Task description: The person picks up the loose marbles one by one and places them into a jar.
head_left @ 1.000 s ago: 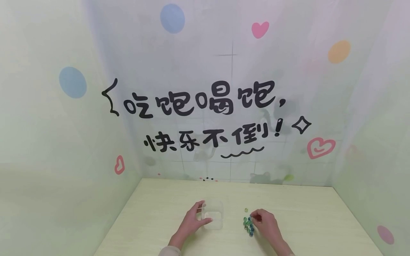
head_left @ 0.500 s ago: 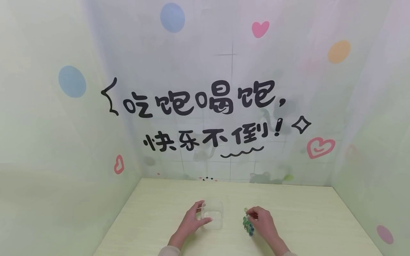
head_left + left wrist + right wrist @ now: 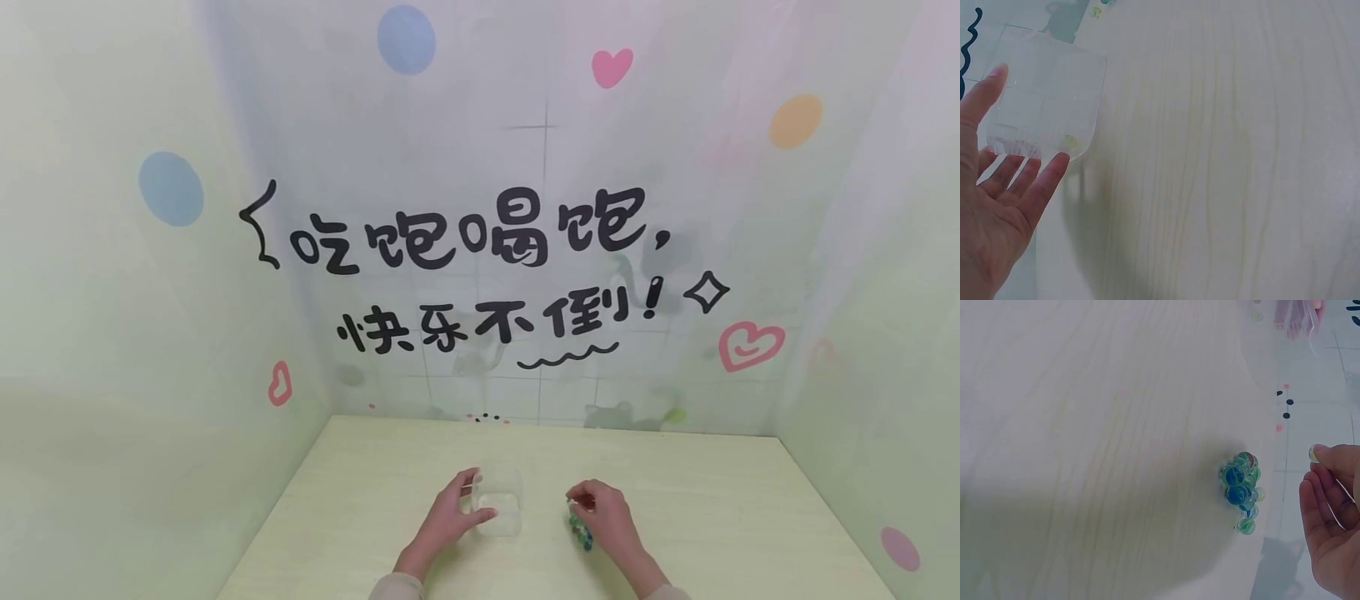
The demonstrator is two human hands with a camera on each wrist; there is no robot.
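My left hand (image 3: pixel 452 515) holds a clear plastic box (image 3: pixel 507 523) at its left side, thumb and fingers spread around it. In the left wrist view the box (image 3: pixel 1050 94) stands between thumb and fingers, and a yellowish spot shows in or through it. To its right, my right hand (image 3: pixel 609 515) is over a heap of glass marbles (image 3: pixel 581 536), hiding part of it. Thumb and forefinger pinch one clear, yellowish marble (image 3: pixel 1314 454) in the right wrist view. Blue and green marbles (image 3: pixel 1239 490) lie close together on the table there.
The pale wood-grain table (image 3: pixel 712 500) meets a printed back wall (image 3: pixel 465 383) with black lettering and hearts. Side walls rise at the left (image 3: pixel 150 333) and right (image 3: pixel 862 375).
My right hand has shifted left and slightly away over the heap. The separate yellowish marble beyond it is now pinched in that hand. My left hand and the box stay in place.
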